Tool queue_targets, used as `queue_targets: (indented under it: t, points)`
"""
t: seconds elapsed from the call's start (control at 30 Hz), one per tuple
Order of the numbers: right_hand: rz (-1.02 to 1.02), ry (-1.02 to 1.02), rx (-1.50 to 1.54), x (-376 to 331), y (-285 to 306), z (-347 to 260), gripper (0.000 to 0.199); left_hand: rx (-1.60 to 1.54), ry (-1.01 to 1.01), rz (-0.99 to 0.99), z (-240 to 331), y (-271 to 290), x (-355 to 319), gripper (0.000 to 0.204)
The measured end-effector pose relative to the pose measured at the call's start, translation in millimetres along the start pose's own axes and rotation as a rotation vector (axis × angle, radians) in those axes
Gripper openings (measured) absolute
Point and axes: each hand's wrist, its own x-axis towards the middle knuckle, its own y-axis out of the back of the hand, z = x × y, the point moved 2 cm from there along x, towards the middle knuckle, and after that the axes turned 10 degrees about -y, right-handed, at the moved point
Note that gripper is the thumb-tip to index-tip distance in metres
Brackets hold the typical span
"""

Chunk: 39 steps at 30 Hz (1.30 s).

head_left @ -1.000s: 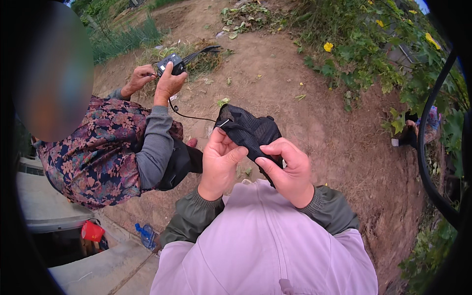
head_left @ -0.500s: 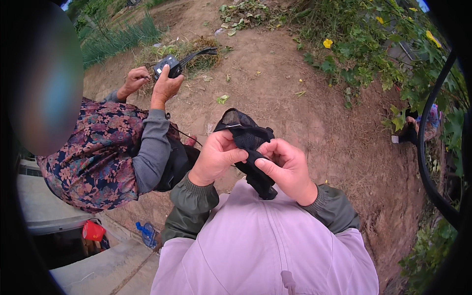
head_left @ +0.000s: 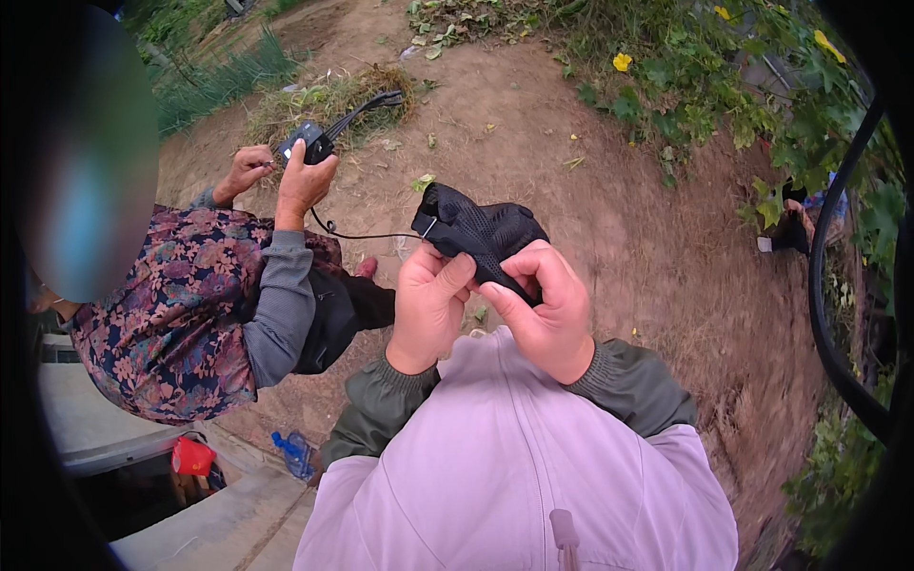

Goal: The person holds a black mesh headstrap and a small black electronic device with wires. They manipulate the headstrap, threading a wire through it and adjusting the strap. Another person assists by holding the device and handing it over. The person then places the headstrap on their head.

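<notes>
A black mesh fabric piece, with a strap and a small pale buckle at its left end, is held up in front of my chest. Thumb and fingers of my left hand pinch its lower left edge. On the other side my right hand pinches its lower right edge, thumb on the near face. Both sets of fingertips are partly hidden behind the fabric. A thin black cable runs from near the buckle toward a black box-shaped device, which another person's hands hold at the left.
The other person in a flowered vest stands close on my left. A red container and a blue clear plastic item lie by the concrete edge at lower left. Leafy vines with yellow flowers grow at right; someone else sits by them.
My hands have turned the mesh piece so it spreads wider, and the strap end that hung down over my chest is no longer visible. The other person's hands have shifted slightly left with the device.
</notes>
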Motion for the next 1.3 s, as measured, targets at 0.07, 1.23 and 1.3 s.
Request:
queue_targets:
  t: [0.07,1.23,1.3]
  points:
    - [0.004,0.01,0.015,1,-1,2,0.023,-0.044,0.054,-0.044,-2,9,5,0.024]
    - [-0.232,-0.673,0.674,-39,15,16,0.009,0.235,0.337,-0.282,-4,18,-24,0.026]
    - [-0.294,-0.684,0.663,-45,16,16,0.013,0.101,0.325,-0.134,-8,14,-38,0.026]
